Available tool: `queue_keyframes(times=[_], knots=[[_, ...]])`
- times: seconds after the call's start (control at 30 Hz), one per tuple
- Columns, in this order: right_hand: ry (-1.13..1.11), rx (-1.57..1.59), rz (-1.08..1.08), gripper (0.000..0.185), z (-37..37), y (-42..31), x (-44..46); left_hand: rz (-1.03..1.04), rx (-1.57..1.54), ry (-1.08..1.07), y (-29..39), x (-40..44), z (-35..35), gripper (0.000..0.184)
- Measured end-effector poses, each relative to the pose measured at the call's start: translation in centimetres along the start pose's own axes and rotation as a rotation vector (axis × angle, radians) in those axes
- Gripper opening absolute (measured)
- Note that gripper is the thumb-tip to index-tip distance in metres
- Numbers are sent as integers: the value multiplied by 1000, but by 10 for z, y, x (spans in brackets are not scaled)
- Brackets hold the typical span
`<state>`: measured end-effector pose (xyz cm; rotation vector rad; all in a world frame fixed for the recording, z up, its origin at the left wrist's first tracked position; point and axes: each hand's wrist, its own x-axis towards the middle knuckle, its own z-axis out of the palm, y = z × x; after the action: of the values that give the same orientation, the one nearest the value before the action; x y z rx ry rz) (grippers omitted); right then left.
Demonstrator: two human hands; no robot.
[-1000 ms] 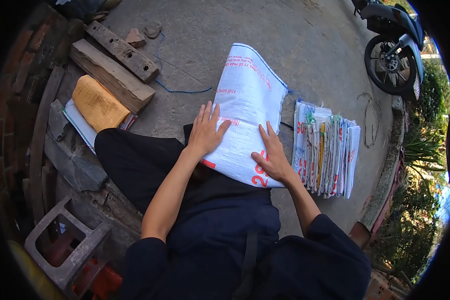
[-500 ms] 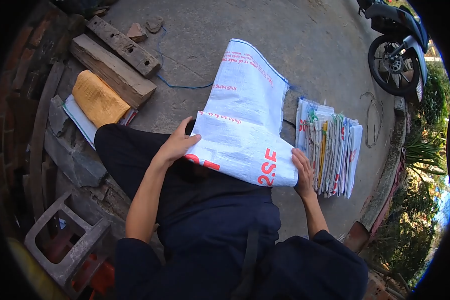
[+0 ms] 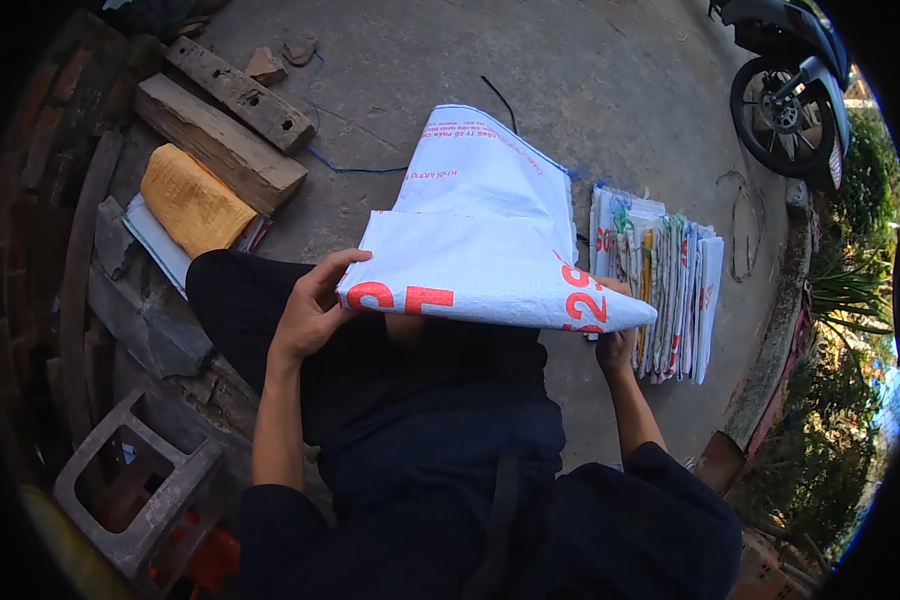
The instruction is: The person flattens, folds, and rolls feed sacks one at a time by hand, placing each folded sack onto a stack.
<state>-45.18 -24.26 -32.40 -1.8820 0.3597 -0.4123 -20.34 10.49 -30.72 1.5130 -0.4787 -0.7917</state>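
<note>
A white woven plastic sack (image 3: 470, 250) with red printing lies across my lap, its near part folded over. My left hand (image 3: 310, 305) grips the fold's left corner, thumb on top and fingers beneath. At the right end, my right hand (image 3: 616, 340) is closed on the sack's edge, partly hidden behind the pointed corner. Just right of that hand stands a stack of folded sacks (image 3: 660, 290), white with some yellow and green edges.
At left lie a folded orange sack (image 3: 195, 200), wooden beams (image 3: 220, 140) and a grey hollow block (image 3: 135, 480). A blue cord (image 3: 355, 168) trails on the concrete ground (image 3: 400, 60). A motorbike (image 3: 785, 110) stands at upper right.
The sack's folded near edge has risen and its right corner now points out further right. My left hand has shifted left; my right hand has gone partly behind the sack.
</note>
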Motion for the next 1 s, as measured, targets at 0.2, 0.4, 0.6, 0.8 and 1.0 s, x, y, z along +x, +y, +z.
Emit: queue_keyframes(times=[0.2, 0.4, 0.6, 0.8, 1.0], knots=[[-138, -219, -335, 39, 6, 7, 13, 332, 447, 274, -18, 20, -11, 37], [-501, -631, -537, 40, 7, -20, 8, 562, 683, 154, 0, 23, -15, 48], [-231, 108, 106, 40, 2, -32, -1, 664, 647, 124, 4, 13, -12, 30], [97, 35, 349, 30, 4, -21, -15, 96, 255, 352, -21, 0, 27, 33], [92, 116, 612, 49, 17, -30, -2, -257, 328, 318, -37, -21, 35, 29]])
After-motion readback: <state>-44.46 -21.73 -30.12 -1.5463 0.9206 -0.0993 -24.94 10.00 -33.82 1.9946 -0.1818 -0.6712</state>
